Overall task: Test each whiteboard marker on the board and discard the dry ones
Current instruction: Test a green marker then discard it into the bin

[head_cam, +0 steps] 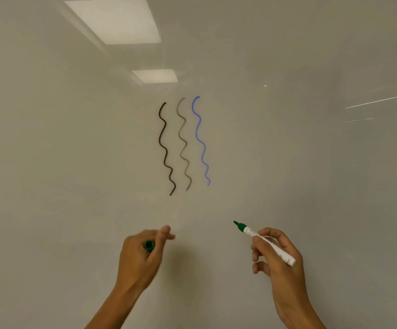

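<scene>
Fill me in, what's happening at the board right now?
A person is testing markers on the whiteboard. The right hand holds an uncapped green marker, tip short of the board; the left hand grips its green cap. Three wavy test lines are drawn: black, faint grey, blue. No green line yet.

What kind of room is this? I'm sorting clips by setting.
Probably an office or classroom. A whiteboard fills the view, bearing three wavy test lines; it reflects rectangular ceiling light panels. The right hand holds an uncapped green marker.
</scene>
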Demonstrator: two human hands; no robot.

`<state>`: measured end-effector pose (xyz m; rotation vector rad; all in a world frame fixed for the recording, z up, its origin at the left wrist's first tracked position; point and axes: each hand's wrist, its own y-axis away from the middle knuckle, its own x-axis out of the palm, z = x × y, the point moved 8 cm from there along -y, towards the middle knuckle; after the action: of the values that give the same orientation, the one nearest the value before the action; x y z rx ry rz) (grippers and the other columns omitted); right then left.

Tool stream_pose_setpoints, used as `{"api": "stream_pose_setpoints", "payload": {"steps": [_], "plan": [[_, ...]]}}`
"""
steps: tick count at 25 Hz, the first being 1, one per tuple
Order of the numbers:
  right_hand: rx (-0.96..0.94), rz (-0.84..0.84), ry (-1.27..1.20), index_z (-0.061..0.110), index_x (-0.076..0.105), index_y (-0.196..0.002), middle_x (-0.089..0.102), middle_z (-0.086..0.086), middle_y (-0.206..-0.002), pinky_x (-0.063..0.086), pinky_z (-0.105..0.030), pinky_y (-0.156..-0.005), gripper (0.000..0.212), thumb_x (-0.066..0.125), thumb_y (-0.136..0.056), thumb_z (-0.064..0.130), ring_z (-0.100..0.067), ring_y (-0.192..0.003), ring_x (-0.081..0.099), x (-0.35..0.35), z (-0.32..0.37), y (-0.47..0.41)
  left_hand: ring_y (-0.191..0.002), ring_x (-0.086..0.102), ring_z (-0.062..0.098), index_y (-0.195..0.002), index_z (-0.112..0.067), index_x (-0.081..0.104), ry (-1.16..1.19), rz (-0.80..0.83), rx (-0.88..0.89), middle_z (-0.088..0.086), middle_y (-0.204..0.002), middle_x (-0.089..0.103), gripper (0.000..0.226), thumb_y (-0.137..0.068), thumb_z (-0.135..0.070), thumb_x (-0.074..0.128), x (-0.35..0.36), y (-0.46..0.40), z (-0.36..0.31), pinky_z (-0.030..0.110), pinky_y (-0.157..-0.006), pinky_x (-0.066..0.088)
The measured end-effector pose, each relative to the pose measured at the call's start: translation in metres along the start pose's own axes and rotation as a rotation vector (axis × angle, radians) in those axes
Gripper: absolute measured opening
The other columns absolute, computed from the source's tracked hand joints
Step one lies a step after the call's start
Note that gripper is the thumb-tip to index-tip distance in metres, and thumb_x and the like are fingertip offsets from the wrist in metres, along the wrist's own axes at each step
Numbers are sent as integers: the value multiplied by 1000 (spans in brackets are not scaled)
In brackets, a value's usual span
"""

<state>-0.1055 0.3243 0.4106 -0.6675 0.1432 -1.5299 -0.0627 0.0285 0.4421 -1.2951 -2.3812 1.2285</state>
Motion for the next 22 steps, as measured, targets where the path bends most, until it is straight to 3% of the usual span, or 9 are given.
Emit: {"api": "stream_pose_setpoints", "payload": {"steps": [3,5,7,10,13,17,22], "plan": [[131,44,-16,7,69,-98,67,-13,-77,45,-37,-51,13,58,-95,1,-23,-64,55,-4,-16,23,-76,70,10,-85,-29,75,47,153,-66,-17,-80,72,52,-90,-68,42,29,34,6,38,-68,58],[213,57,-25,9,72,-92,66,-16,-77,45,-36,-50,14,60,-93,2,-24,-62,54,-9,-34,45,-81,70,12,-96,-30,67,72,266,-124,-16,-92,73,36,-95,-58,44,48,54,9,44,-65,60],[290,72,-62,14,75,-84,64,-19,-75,44,-34,-48,5,71,-85,16,-24,-58,53,-12,-50,68,-83,69,10,-103,-31,61,46,352,-158,-17,-95,72,30,-93,-53,44,62,73,17,43,-64,60],[364,110,-42,17,76,-83,67,-16,-74,46,-35,-46,49,92,-52,52,-22,-56,55,-21,-67,96,-86,66,5,-99,-38,60,-96,476,-134,-22,-96,69,37,-93,-65,36,82,102,29,37,-69,59],[468,111,-22,16,77,-82,67,-19,-75,47,-34,-48,10,84,-75,20,-24,-58,55,-31,-81,122,-76,60,4,-100,-40,59,-271,571,-91,-24,-83,62,37,-94,-64,30,99,132,36,24,-65,51],[539,66,-12,10,75,-87,69,-19,-75,48,-33,-45,19,77,-73,21,-23,-57,57,-45,-91,147,-64,51,6,-104,-38,59,-418,642,-39,-20,-75,56,24,-101,-50,38,115,160,27,18,-56,35],[534,35,20,14,76,-85,70,-20,-77,50,-33,-47,5,75,-81,18,-23,-61,59,-54,-92,164,-73,56,6,-108,-37,58,-496,658,-57,-19,-92,66,19,-102,-40,41,129,171,23,15,-57,35]]}}
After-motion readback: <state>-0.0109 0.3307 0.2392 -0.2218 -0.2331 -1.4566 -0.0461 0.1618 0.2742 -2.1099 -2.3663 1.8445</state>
